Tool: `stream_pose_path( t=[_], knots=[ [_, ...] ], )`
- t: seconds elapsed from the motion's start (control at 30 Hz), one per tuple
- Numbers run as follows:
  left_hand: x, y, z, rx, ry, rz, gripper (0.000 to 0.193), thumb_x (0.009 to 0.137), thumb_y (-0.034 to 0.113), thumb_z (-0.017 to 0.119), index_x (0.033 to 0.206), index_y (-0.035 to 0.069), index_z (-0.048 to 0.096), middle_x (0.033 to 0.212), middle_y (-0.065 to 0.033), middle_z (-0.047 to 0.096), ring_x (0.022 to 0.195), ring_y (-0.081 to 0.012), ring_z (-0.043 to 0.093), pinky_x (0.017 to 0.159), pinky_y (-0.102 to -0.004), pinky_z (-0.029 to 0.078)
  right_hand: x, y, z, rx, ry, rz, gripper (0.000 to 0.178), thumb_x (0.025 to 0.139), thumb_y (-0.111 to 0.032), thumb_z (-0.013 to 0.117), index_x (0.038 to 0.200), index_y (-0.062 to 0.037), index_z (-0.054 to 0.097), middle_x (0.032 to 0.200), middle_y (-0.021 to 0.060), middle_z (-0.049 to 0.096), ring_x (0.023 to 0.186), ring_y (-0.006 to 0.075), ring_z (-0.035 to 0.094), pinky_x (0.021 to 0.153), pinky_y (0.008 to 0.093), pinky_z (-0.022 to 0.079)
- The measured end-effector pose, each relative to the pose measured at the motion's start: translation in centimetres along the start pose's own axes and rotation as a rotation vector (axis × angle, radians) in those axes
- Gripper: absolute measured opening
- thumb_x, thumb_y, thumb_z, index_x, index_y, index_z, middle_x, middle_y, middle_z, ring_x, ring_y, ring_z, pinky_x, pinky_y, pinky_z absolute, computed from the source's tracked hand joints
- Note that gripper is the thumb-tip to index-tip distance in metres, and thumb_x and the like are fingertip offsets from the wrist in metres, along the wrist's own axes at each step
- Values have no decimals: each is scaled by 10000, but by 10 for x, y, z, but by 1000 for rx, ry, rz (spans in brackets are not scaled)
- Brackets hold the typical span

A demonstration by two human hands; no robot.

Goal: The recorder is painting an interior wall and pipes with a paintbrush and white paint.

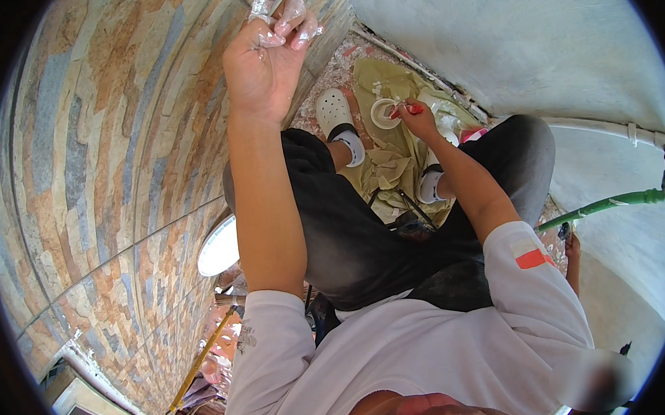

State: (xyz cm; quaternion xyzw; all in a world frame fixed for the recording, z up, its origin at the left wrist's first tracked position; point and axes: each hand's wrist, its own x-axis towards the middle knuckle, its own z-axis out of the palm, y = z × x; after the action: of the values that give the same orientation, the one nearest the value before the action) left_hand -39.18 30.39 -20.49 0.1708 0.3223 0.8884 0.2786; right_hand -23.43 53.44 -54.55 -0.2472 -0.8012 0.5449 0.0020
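Note:
My left hand point(270, 62) is raised beside the stone-patterned tile wall point(122, 142), its fingers curled together and smeared white. Whether it pinches anything cannot be made out. Lower and to the right, my right hand point(420, 120) grips a small red-handled tool point(411, 109) over a round white tub point(378, 116). The tool's working end is too small to tell. Under the tub lies a crumpled yellow-green sheet point(390, 168), between my feet in white clogs point(333, 109).
A pale plastered wall point(518, 43) rises at the right, with a white pipe point(603, 127) and a green pole point(614, 202). Another person's hand point(572, 245) shows nearby. At the left are a white lid-like disc point(219, 247) and a yellow stick point(204, 354).

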Motion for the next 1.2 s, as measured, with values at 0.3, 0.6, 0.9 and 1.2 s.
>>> stream_pose_path(
  t=[0.3, 0.6, 0.9, 1.2],
  knots=[
    [3, -1, 1, 9, -30, -23, 460, 728, 54, 449, 1169, 3, 570, 731, -7, 379, 709, -167, 358, 877, -363, 346, -9, -5, 0, -124, -56, -93, 301, 840, -358, 689, 977, -90, 690, 835, 129, 703, 783, 305, 678, 710, 381, 509],
    [2, -1, 1, 60, 40, -24, 466, 697, 59, 475, 1150, -1, 566, 752, -14, 394, 719, -171, 374, 867, -360, 354, -9, -7, 1, -109, -99, -99, 298, 838, -361, 685, 1004, -114, 697, 861, 135, 706, 819, 334, 677, 724, 393, 514],
    [2, -3, -4, 85, 38, -14, 426, 750, 13, 459, 1164, 4, 559, 755, -16, 422, 719, -175, 393, 857, -347, 353, -14, -8, 2, -261, -89, -88, 371, 831, -393, 693, 1090, -128, 696, 973, 145, 711, 925, 352, 670, 809, 418, 522],
    [4, -6, -7, 126, 36, -9, 365, 837, 8, 460, 1192, 17, 543, 759, -8, 447, 744, -162, 429, 852, -340, 363, -8, 0, 2, -210, -38, -79, 329, 847, -327, 681, 1051, -70, 702, 878, 126, 716, 799, 261, 685, 746, 337, 516]
  ],
)
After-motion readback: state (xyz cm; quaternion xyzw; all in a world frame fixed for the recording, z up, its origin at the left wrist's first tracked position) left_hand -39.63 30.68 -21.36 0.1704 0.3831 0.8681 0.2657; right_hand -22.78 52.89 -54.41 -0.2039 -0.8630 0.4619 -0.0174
